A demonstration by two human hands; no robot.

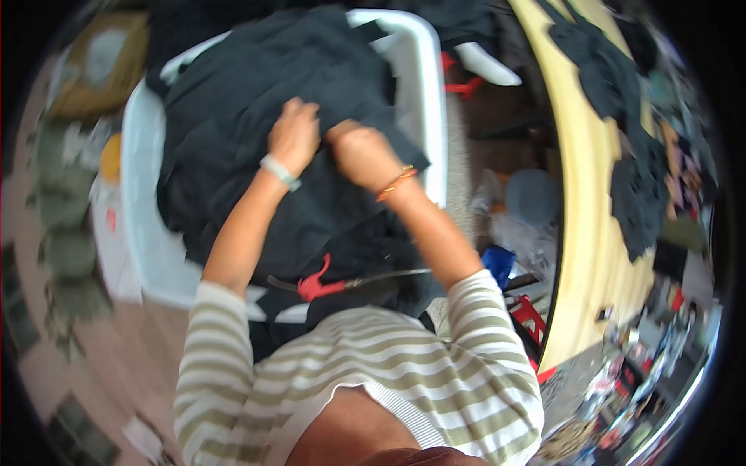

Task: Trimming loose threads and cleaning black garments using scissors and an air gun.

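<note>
A large heap of black cloth fills a white plastic tub in front of me. My left hand is closed on a part of the cloth near the middle of the heap, its fingertips partly hidden. Close beside it on the right, my right hand is curled in a fist on the same black cloth, slightly blurred. The two hands are a short way apart. Nearer my body, a red hooked handle with a thin metal bar lies over the dark cloth.
A pale wooden table runs along the right, with dark garments on it. Beneath its edge are a grey round seat, clear plastic and red stool parts. Olive-green bundles and a brown carton stand at left.
</note>
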